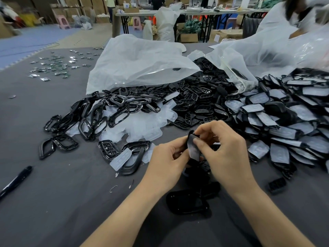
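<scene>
Both hands meet low in the middle of the head view, over the grey table [53,202]. My left hand [167,161] and my right hand [224,148] together hold a small black plastic shell with a translucent rubber pad [193,148] on its face. The right thumb and forefinger pinch the pad's top edge. The left fingers curl round the shell's left side. Much of the shell is hidden by the fingers. A black oval shell [187,202] lies on the table right under my wrists.
Heaps of parts fill the table beyond the hands: black frames [92,118], translucent pads [138,125], black grille pieces [197,102], and assembled shells [293,122] on the right. Two plastic bags [138,63] lie behind. A black pen [16,180] lies at left. Small parts [53,65] are scattered far left.
</scene>
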The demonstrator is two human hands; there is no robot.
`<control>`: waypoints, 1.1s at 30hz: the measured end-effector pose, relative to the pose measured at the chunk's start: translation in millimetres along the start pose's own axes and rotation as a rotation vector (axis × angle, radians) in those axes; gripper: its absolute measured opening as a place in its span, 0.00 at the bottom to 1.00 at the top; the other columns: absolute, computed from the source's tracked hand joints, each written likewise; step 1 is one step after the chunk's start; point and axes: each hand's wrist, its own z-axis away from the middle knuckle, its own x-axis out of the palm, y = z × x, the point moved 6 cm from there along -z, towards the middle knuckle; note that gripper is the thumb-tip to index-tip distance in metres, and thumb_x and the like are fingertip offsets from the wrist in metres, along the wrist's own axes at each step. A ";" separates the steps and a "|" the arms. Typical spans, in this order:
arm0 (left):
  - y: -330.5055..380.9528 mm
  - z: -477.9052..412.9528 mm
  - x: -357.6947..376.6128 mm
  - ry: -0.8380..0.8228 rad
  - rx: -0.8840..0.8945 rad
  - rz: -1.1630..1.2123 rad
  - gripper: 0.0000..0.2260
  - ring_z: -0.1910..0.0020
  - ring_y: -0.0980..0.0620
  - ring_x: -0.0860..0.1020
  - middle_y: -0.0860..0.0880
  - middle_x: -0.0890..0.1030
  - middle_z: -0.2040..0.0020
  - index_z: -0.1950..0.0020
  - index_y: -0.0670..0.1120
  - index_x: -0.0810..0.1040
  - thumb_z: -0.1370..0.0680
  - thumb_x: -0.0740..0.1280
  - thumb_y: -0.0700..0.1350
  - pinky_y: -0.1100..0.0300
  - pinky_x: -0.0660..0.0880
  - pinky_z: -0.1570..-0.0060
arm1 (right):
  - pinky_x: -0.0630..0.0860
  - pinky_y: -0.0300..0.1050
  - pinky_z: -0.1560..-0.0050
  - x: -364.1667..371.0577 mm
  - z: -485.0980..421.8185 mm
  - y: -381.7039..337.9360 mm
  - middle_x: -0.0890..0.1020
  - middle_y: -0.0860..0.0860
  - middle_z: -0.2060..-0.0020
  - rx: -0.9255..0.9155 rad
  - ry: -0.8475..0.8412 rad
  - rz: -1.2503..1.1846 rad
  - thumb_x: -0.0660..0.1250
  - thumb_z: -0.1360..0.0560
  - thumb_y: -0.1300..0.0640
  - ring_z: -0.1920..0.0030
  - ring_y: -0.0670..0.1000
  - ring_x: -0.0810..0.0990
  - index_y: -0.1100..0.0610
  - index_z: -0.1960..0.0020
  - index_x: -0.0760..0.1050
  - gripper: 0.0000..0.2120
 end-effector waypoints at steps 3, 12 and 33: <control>0.3 0.6 1.1 -0.024 0.008 0.025 0.10 0.53 0.53 0.83 0.52 0.86 0.53 0.42 0.53 0.81 0.21 0.66 0.43 0.57 0.79 0.53 | 0.74 0.35 0.57 -3.4 -3.1 7.6 0.77 0.47 0.61 0.104 -0.029 -0.051 0.74 0.31 0.66 0.60 0.46 0.77 0.52 0.54 0.77 0.13; 1.8 2.1 1.7 -0.092 -0.038 0.081 0.10 0.55 0.56 0.83 0.53 0.86 0.54 0.44 0.54 0.83 0.22 0.66 0.44 0.63 0.77 0.57 | 0.77 0.38 0.61 0.8 -5.7 17.8 0.82 0.47 0.68 0.290 -0.238 -0.316 0.71 0.29 0.68 0.65 0.45 0.79 0.53 0.60 0.79 0.09; 3.8 4.2 -0.5 -0.080 -0.067 0.029 0.13 0.60 0.52 0.84 0.50 0.86 0.55 0.42 0.48 0.81 0.19 0.62 0.35 0.64 0.78 0.58 | 0.71 0.37 0.64 8.5 -3.4 28.6 0.79 0.51 0.68 0.291 -0.217 -0.276 0.69 0.26 0.61 0.68 0.44 0.73 0.56 0.60 0.77 0.05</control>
